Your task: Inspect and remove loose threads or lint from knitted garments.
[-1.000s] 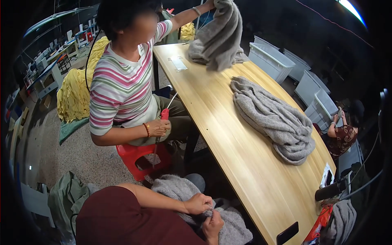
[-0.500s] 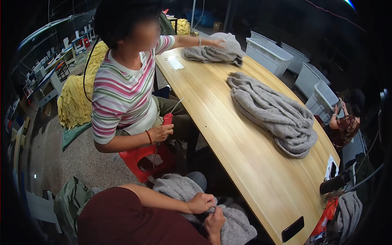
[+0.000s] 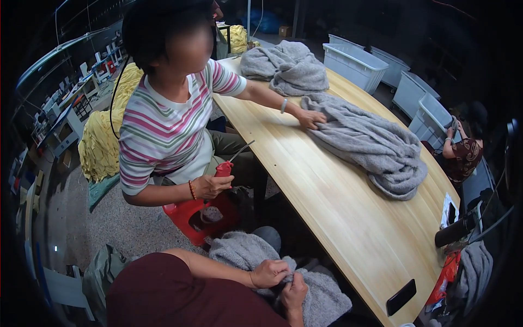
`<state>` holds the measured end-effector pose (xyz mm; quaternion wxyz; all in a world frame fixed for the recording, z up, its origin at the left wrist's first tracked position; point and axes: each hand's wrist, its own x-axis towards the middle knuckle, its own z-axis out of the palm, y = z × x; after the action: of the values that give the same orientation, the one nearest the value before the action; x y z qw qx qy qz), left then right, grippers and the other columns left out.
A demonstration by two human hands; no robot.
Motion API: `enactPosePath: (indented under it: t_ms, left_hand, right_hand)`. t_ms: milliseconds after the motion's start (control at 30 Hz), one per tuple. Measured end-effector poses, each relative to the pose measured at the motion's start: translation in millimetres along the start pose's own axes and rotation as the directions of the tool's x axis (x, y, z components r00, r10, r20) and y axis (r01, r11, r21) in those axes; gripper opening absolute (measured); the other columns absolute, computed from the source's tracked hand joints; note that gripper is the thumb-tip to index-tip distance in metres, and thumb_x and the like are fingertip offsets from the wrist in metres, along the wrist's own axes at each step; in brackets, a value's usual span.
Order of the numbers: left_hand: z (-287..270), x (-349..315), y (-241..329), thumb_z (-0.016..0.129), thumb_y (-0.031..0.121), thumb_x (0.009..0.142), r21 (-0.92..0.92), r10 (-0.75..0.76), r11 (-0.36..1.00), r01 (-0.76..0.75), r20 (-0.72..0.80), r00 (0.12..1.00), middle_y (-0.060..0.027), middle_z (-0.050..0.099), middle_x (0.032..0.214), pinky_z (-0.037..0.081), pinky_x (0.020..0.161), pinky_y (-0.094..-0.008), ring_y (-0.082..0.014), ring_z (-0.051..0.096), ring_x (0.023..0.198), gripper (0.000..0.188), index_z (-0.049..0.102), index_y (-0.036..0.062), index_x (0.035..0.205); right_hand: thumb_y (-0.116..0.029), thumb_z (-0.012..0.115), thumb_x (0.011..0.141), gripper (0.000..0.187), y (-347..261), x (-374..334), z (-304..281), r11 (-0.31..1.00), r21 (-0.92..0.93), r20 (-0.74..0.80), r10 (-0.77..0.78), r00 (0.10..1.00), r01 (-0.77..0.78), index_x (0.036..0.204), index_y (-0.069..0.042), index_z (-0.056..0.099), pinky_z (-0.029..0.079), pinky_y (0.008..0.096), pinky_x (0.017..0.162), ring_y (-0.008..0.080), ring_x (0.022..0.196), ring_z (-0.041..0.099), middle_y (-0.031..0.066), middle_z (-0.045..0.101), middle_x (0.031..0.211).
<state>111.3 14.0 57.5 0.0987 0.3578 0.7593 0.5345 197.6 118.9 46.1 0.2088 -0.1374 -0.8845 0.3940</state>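
Observation:
A grey knitted piece [image 3: 321, 297] lies across my lap, bunched up between my two hands. My left hand [image 3: 270, 273] pinches a fold of it, fingers closed. Close beside it, my right hand [image 3: 295, 291] is also closed on the same knit. The fingertips of both hands nearly meet at the pinched spot. Whether anything small sits between them is too fine to make out.
A wooden table [image 3: 348, 218] carries a long grey knit bundle [image 3: 370, 141], another heap [image 3: 289, 65] and a black phone [image 3: 401, 297]. A co-worker in a striped top [image 3: 169, 131] sits by a red stool [image 3: 201, 220], holding a red-handled tool [image 3: 224, 169]. White bins [image 3: 357, 65] stand beyond.
The co-worker's arm has moved from the far heap to the near end of the long bundle. The far heap now lies more spread out. My hands keep hold of the knit, barely shifted.

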Motion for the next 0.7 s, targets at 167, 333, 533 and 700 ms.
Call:
enactPosePath:
  t_ms: [167,333,533,700]
  left_hand:
    - [2,7,10,0.057,0.007,0.073,-0.063,0.001,0.998,0.001,0.024,1.000,-0.0123,0.057,0.068,0.045,0.057,-0.0365,-0.0295,0.057,0.066,0.005,0.056,0.0031,0.072]
    - [1,13,6,0.058,0.005,0.073,0.015,0.068,0.997,-0.069,0.056,0.996,-0.0115,0.056,0.067,0.044,0.055,-0.0360,-0.0289,0.057,0.065,0.003,0.056,0.0033,0.072]
    - [6,23,10,0.059,0.001,0.070,0.121,0.287,0.948,-0.294,0.069,0.955,-0.0107,0.053,0.067,0.044,0.052,-0.0348,-0.0287,0.056,0.063,0.006,0.055,0.0033,0.074]
    - [15,19,12,0.060,0.000,0.071,0.070,0.314,0.946,-0.316,0.047,0.948,-0.0097,0.053,0.064,0.044,0.050,-0.0329,-0.0261,0.055,0.058,0.008,0.058,0.0044,0.076]
  right_hand:
    - [0.002,0.047,0.074,0.011,8,1,-12,0.845,0.474,0.086,0.233,0.969,-0.246,0.079,0.002,0.056,0.039,0.0265,0.051,0.0110,0.057,0.049,0.0050,0.056,0.064]
    - [0.001,0.049,0.074,0.010,9,4,-12,0.781,0.531,0.159,0.288,0.944,-0.328,0.076,0.002,0.058,0.037,0.0195,0.052,0.0044,0.059,0.045,-0.0006,0.054,0.063]
    - [0.003,0.047,0.072,0.011,24,13,-17,0.657,0.635,0.226,0.344,0.912,-0.405,0.073,0.002,0.058,0.036,0.0186,0.051,0.0040,0.057,0.045,-0.0023,0.053,0.063]
    - [0.001,0.050,0.071,0.007,25,2,-22,0.707,0.609,0.167,0.329,0.930,-0.359,0.071,0.002,0.057,0.037,0.0218,0.049,0.0057,0.056,0.045,-0.0002,0.053,0.059]
